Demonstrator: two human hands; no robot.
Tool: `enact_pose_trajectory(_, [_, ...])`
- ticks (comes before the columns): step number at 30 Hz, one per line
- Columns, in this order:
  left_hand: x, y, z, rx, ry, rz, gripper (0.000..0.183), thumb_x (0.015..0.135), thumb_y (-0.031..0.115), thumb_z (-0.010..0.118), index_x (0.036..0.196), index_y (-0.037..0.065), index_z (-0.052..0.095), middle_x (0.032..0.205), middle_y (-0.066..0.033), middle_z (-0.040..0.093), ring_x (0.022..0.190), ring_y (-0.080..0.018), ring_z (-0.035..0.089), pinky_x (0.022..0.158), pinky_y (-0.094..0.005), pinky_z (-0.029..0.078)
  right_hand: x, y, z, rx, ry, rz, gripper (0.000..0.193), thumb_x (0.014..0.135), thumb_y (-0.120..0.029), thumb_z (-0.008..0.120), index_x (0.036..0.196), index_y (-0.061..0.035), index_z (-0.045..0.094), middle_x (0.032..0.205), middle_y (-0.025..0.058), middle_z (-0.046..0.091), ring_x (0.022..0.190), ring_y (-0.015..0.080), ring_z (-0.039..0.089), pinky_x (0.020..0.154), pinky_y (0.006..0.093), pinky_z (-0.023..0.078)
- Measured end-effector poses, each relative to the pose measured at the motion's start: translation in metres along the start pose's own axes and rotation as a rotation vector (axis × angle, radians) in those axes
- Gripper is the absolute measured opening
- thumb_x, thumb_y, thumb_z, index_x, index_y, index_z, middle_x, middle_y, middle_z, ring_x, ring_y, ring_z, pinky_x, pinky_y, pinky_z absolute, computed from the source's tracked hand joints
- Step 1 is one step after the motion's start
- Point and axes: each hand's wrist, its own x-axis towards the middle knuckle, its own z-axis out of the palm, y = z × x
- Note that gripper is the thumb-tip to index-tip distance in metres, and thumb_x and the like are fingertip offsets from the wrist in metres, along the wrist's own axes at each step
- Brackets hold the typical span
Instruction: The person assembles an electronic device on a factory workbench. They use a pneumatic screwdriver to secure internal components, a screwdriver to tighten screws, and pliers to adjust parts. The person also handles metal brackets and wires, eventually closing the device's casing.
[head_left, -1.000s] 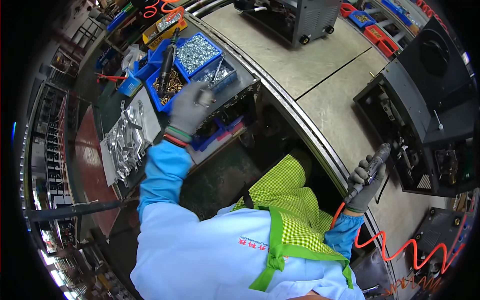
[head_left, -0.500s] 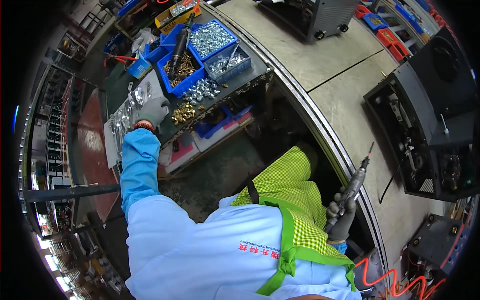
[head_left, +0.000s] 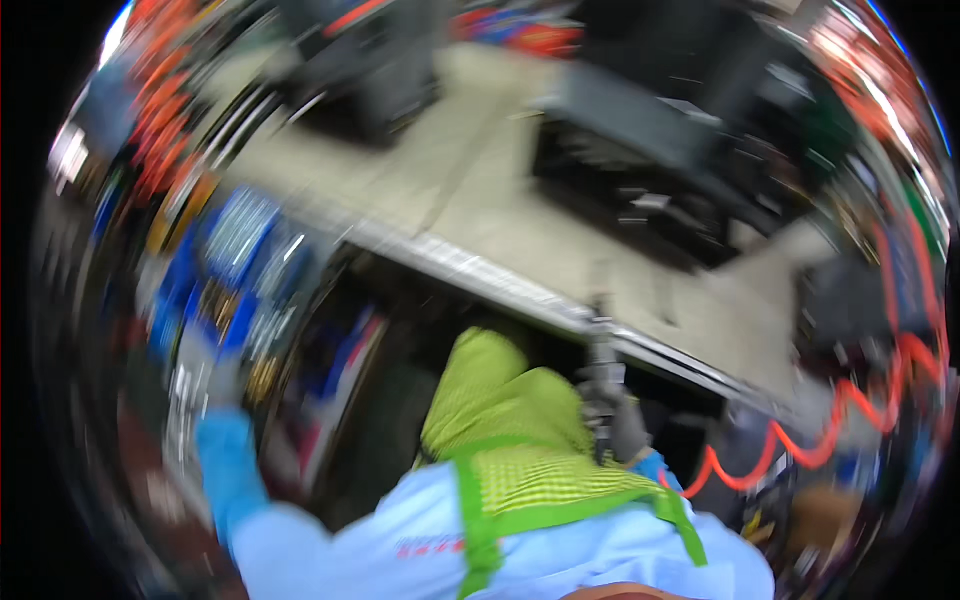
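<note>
My right hand (head_left: 627, 428), in a grey glove, is closed around a powered screwdriver (head_left: 602, 375), which stands upright in the view at the edge of the workbench. At the left, my gloved left hand (head_left: 224, 384) is over the side table by some clear plastic bags (head_left: 185, 400). Its fingers are smeared by motion, so whether it holds anything is hidden. Just beyond it are blue bins of small metal parts (head_left: 240, 235), with a heap of brass-coloured fasteners (head_left: 263, 380) beside the hand.
An open dark machine housing (head_left: 640, 190) stands on the pale workbench (head_left: 480, 235), and another dark unit (head_left: 365, 75) is at the far side. A coiled orange air hose (head_left: 795, 455) hangs at the right. A metal rail (head_left: 480, 270) edges the bench.
The whole view has swung toward the right and is now blurred. The screwdriver, still in my right hand, has turned from slanted to nearly upright. My left hand stays by the plastic bags.
</note>
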Motion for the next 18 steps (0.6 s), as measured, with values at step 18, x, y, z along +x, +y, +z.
enact_pose_trajectory(18, [0.066, 0.399, -0.057, -1.332, -0.173, 0.110, 0.035, 0.088, 0.017, 0.058, 0.115, -0.005, 0.056, 0.086, -0.0048, 0.056, 0.070, -0.0113, 0.048, 0.061, -0.0227, 0.040, -0.022, 0.033, -0.043, -0.226, -0.254, -0.382, 0.076, 0.071, -0.045, 0.076, 0.124, -0.0024, 0.043, 0.081, -0.0003, 0.048, 0.068, 0.0074, 0.049, 0.056, 0.0235, 0.041])
